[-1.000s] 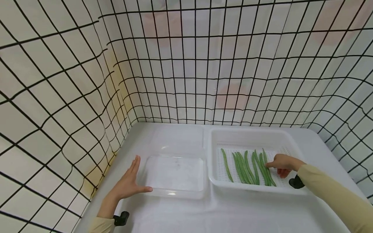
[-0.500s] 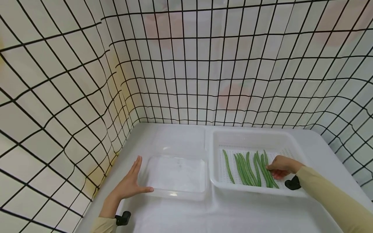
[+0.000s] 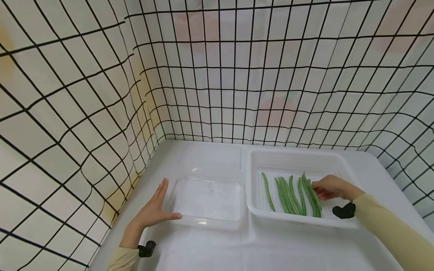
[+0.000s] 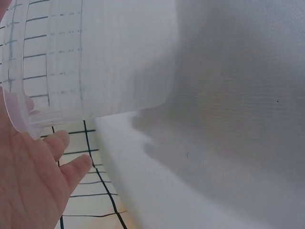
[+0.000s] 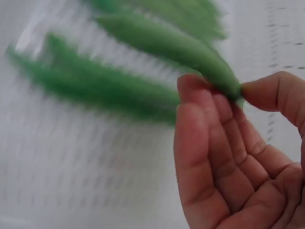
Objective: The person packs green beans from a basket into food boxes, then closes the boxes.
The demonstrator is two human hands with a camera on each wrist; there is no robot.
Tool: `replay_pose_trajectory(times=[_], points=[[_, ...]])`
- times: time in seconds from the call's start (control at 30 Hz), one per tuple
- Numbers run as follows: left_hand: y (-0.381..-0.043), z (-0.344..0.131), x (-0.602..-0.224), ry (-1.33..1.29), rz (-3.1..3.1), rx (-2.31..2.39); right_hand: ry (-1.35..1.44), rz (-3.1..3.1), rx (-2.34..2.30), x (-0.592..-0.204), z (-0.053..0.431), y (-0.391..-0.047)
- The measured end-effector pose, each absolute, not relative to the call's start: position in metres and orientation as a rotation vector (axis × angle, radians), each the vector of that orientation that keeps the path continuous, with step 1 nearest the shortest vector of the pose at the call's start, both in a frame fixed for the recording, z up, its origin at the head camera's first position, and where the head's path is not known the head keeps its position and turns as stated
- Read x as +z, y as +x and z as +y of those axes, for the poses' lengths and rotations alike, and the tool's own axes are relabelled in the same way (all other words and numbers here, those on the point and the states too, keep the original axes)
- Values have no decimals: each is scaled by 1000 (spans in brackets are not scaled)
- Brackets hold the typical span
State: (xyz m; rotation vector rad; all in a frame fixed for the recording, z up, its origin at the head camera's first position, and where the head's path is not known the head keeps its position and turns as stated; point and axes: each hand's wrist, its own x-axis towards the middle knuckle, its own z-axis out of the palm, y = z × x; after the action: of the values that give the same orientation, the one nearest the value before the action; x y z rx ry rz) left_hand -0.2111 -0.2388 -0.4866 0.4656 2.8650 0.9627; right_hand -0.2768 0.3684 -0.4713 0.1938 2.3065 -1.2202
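My right hand [image 3: 333, 186] reaches into the white perforated basket [image 3: 342, 223] on the right. Thumb and fingers pinch one end of a green bean [image 5: 162, 45], clear in the right wrist view. Several more green beans [image 3: 284, 195] lie side by side on the basket floor, one of them apart at the left. My left hand [image 3: 150, 212], fingers and thumb spread straight, is at the left front corner of a clear plastic container [image 3: 210, 223]. In the left wrist view the palm lies beside the rim of that container [image 4: 128, 62], which partly covers some fingers.
Both containers stand side by side on a white-covered table [image 3: 244, 250]. Black netting [image 3: 220, 90] rises behind them and along both sides, with a pale sheet beyond it. A dark wrist device [image 3: 344, 210] sits on the right wrist, near the basket's front rim.
The right hand has gone from pointing at the beans to pinching one, which has shifted onto its neighbours. The left hand stays at the container; the whole view has drifted slightly.
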Motion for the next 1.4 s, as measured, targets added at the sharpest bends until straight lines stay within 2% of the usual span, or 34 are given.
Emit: replay_pose_trajectory(times=[0.23,0.53,0.7,0.9,1.1,1.4], points=[[-210,-241,-485,439,2851,975,77,2088,-1510,-441,322,-287],[-215,-242,-483,440,2835,993,-129,1710,-1742,-418,197,-295],[-216,-243,-483,408,2825,980,-92,1593,-1781,-419,125,-301],[-219,-241,-486,393,2809,977,-36,1573,-1699,-438,52,-303],[-226,-232,-486,371,2787,968,5,1615,-1631,-460,17,-303],[-220,-239,-487,312,2816,994,-11,1637,-1595,-478,4,-297]])
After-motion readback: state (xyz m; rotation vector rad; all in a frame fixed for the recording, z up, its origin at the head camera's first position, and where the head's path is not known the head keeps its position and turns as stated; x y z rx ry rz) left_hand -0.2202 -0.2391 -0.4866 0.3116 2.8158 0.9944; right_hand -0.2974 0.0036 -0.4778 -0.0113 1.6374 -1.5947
